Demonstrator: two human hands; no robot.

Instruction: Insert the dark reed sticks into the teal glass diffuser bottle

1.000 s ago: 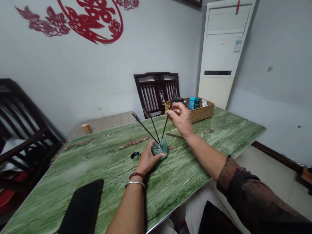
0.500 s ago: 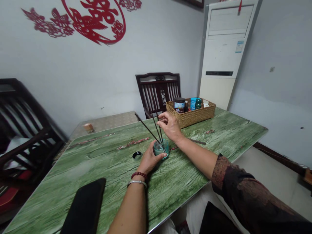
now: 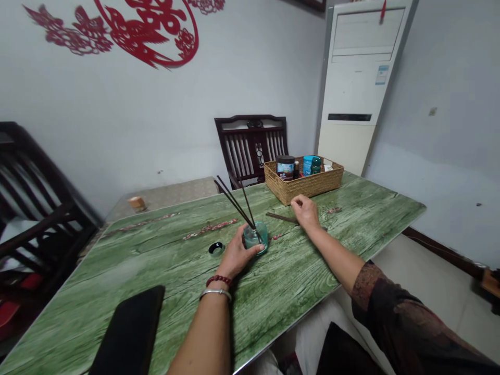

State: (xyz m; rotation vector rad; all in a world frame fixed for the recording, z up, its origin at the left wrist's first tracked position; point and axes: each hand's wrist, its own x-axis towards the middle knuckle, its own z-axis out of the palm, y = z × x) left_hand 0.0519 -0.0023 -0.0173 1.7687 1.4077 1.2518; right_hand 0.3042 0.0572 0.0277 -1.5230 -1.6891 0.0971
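- The left hand (image 3: 237, 253) holds a jar (image 3: 253, 239) of sticks (image 3: 233, 202).
- The right hand (image 3: 305, 211) is by loose sticks (image 3: 280, 216); cannot tell its grip.
- A basket (image 3: 316, 186) sits near the table's (image 3: 183, 276) far edge.

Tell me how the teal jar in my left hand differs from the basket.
The jar is small; the basket is much larger. The jar is see-through and teal; the basket is woven and brown. The jar holds thin dark sticks; the basket holds a dark-lidded tub among other items. Both are open-topped and stand on the green table.
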